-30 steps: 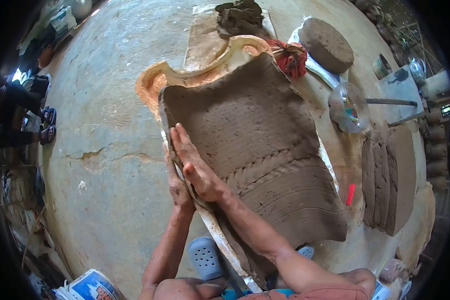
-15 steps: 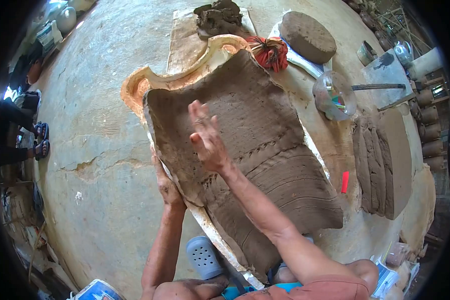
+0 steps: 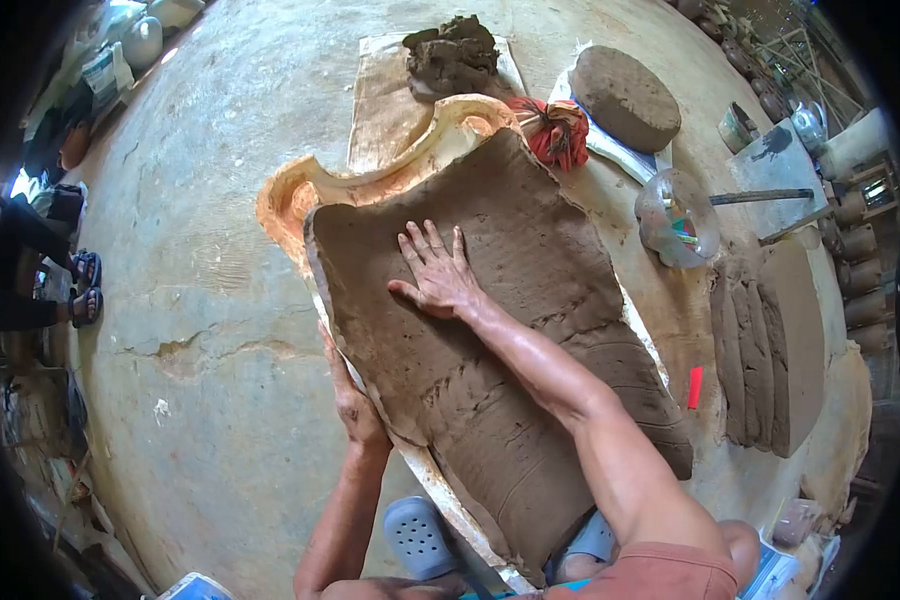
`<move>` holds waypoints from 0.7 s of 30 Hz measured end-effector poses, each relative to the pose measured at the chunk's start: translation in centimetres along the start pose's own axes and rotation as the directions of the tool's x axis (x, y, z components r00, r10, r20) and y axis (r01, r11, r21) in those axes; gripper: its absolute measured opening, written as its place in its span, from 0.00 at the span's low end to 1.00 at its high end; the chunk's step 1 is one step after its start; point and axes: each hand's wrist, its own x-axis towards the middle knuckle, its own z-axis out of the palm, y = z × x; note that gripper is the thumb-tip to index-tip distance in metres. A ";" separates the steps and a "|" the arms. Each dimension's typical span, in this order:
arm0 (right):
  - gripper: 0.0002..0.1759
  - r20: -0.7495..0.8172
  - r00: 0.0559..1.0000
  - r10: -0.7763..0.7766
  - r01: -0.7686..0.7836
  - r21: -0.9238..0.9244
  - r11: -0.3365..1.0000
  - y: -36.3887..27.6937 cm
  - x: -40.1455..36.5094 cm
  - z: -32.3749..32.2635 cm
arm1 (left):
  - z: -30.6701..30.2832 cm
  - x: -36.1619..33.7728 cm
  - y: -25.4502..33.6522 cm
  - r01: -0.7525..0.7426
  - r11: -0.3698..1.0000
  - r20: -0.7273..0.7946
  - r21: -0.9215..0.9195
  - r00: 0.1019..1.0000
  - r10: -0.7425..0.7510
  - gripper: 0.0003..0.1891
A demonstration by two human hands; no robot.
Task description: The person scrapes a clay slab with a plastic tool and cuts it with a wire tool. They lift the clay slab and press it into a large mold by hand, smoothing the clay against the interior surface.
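Flatly pressing the upper middle of the clay slab [image 3: 530, 230] with the right hand [image 3: 438, 272], open, fingers spread. Bracing the slab's left edge with the left hand [image 3: 355, 405]; grip impossible to tell. Under the slab, an orange-tinged mould [image 3: 295, 195]. Beyond its far edge, 1 clay lump [image 3: 452, 55] and a red cloth bundle [image 3: 558, 130]; to its right, a clay stack [image 3: 770, 340].
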 end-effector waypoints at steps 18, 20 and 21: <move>0.59 -0.053 0.997 0.052 -0.063 -0.242 0.968 4.2 -4.5 -2.9 | 0.3 -0.5 0.0 -0.030 0.995 0.043 0.093 0.999 0.026 0.34; 0.59 -0.179 0.983 -0.030 -0.013 -0.231 0.973 2.3 -5.1 -4.0 | -0.1 0.1 -0.5 -0.092 0.989 0.036 0.115 0.995 0.089 0.34; 0.59 -0.283 0.954 -0.096 0.038 -0.203 0.979 0.6 -6.7 -3.4 | -0.3 -0.4 -0.8 -0.073 0.990 0.036 0.124 0.997 0.069 0.34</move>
